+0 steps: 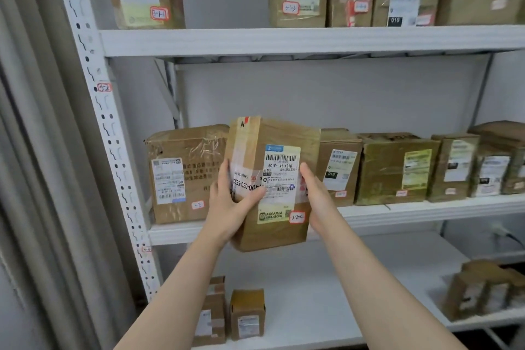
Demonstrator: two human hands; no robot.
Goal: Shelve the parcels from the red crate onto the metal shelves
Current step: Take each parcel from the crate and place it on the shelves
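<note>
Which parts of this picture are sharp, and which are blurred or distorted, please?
Head view: the held parcel is sharpest, its label legible; the boxes at lower right are blurred; the upright leans and bows from wide-angle distortion; light is soft and even, without hard shadows.

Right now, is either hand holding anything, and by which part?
Both hands hold one taped cardboard parcel: the left hand grips its left edge, thumb across the front; the right hand holds its right edge.
</note>
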